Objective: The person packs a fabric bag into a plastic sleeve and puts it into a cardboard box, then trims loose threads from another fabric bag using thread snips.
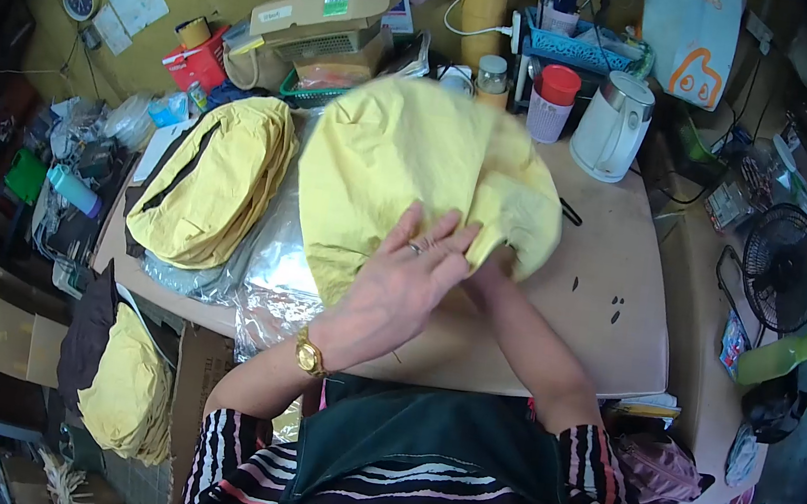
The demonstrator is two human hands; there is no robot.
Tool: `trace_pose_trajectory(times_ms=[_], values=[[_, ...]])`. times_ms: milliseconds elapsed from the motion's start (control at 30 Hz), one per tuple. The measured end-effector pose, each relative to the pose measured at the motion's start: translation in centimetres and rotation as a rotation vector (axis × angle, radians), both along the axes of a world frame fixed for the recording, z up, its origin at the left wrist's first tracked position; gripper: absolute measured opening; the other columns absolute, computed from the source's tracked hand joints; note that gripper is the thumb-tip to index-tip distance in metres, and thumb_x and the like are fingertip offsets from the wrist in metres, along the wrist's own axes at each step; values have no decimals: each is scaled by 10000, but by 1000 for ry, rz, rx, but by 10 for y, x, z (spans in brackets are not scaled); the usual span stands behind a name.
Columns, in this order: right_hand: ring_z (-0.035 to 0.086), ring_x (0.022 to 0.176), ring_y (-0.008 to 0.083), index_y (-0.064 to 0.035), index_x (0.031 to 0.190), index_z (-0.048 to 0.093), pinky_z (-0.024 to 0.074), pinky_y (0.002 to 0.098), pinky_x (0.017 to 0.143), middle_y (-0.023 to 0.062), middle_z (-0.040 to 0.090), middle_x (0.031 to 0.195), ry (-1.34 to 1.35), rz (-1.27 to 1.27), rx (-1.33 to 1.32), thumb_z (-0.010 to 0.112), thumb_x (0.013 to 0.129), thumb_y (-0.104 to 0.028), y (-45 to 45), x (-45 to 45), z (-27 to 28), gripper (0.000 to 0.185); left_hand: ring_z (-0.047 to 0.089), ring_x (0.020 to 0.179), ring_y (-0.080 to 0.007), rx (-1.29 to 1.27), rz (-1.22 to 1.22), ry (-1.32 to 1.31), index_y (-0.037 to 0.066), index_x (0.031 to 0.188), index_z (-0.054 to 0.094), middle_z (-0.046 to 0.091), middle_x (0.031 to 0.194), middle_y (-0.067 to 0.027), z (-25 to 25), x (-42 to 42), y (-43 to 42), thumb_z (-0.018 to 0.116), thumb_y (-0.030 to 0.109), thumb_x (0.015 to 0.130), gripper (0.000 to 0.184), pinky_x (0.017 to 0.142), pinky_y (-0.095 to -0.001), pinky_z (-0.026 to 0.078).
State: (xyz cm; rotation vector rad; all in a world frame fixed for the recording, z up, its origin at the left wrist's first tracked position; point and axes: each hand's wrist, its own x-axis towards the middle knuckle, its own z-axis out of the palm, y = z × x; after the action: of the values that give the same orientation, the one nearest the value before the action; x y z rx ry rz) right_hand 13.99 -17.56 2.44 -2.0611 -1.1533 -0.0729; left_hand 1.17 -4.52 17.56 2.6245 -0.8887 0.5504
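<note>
A pale yellow fabric bag [391,150], puffed out and slightly blurred, is held above the table in front of me. My left hand [406,273], with a ring and a gold watch, has its fingers across the bag near its open edge; the thumb is hidden, and the hand seems to grip the cloth there. My right forearm [534,334] reaches up into the bag's folds, so the right hand is hidden by the cloth. To the left lies a stack of yellow fabric pieces [232,171] with a black zipper [182,164] on top.
Clear plastic sheeting [284,283] lies beside the stack. A white kettle [613,127], a lidded cup [550,109] and a jar stand at the back. More yellow cloth [130,390] hangs below left. A black fan [783,266] stands at right. Small dark bits [615,308] dot the table.
</note>
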Motion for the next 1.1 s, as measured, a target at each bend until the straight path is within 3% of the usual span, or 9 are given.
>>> trace_pose_trajectory(times_ms=[267,333,500,733,800,867,933,1000,1100], values=[[597,1066,351,-30,1076,602,461,425,926,182,619,1163,-220,-317,-257,614,854,-192,16,62,70,275,580,1004,-372,-198,-99,-417,48,987,608,602,1175,-157,-67,-16,3,646,-8,716,279,895,-507,443],[597,1066,347,-33,1087,603,459,424,927,177,620,1165,-283,-363,-327,611,857,-201,16,68,94,285,572,983,-360,-68,-248,80,45,1064,574,583,1152,-167,-81,-17,-11,630,82,715,356,831,-459,458],[597,1065,338,-40,1117,606,453,422,930,165,624,1171,-243,-316,-638,605,864,-222,3,58,140,312,613,792,-374,92,604,75,19,1272,487,614,937,-203,-32,26,42,614,188,857,466,731,-472,482],[607,1064,297,-86,1201,615,457,404,924,118,646,1186,159,-348,-739,562,894,-284,-7,18,160,369,616,986,-347,321,356,457,59,1325,451,646,990,-190,31,5,84,811,312,643,812,864,-442,463],[607,1082,280,-99,1190,640,450,395,954,129,668,1137,428,512,-856,526,908,-261,-12,23,163,345,617,995,-345,424,160,586,79,1334,446,648,985,-189,50,0,84,821,271,635,816,874,-441,456],[606,1087,294,-56,1108,665,436,386,978,137,687,1027,445,400,-800,507,940,-251,-23,18,148,302,611,984,-348,477,165,668,94,1335,445,637,987,-182,55,-5,79,822,254,637,810,873,-441,455],[614,1056,301,-40,1174,629,442,379,965,134,657,1133,-827,-233,-833,470,974,-232,-32,35,102,320,618,925,-362,403,346,-4,101,1362,426,631,960,-166,48,-15,69,817,268,647,832,867,-447,458],[566,1143,331,-21,1246,591,412,396,1012,161,602,1255,-636,-231,-298,434,987,-379,-43,22,144,469,602,958,-353,457,383,180,102,1387,404,607,1013,-177,40,-16,58,812,308,657,861,871,-449,455],[468,1269,345,-63,1349,513,334,407,1094,187,485,1390,94,-59,-1319,345,913,-638,-27,7,167,741,577,1013,-303,559,432,659,58,1436,343,560,1107,-187,29,-19,41,793,428,702,937,824,-403,486]])
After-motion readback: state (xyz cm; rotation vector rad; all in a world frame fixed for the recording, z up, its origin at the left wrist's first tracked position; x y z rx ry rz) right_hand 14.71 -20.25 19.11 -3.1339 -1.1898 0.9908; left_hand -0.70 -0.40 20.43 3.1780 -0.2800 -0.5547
